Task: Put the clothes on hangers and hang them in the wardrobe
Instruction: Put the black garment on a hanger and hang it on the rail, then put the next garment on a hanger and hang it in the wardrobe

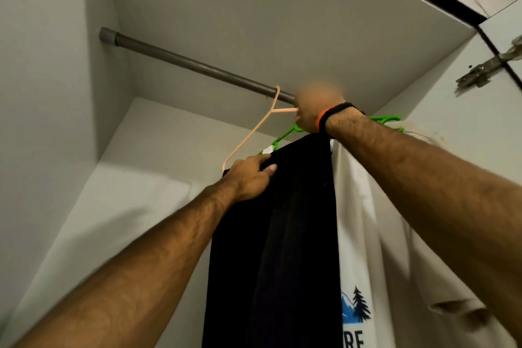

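Observation:
A black garment (276,234) hangs from a peach hanger (254,130), whose hook sits over the grey wardrobe rail (180,61). My left hand (248,175) grips the garment's top left edge at the hanger's shoulder. My right hand (313,113) is raised by the rail and holds the hanger near its neck; its fingers are blurred. Behind the black garment a white T-shirt (367,234) with a tree print hangs on a green hanger (282,137).
White wardrobe walls (56,121) and a top panel (254,8) enclose the rail. The rail's left stretch carries nothing. A metal door hinge (485,68) sits at the upper right on the open door.

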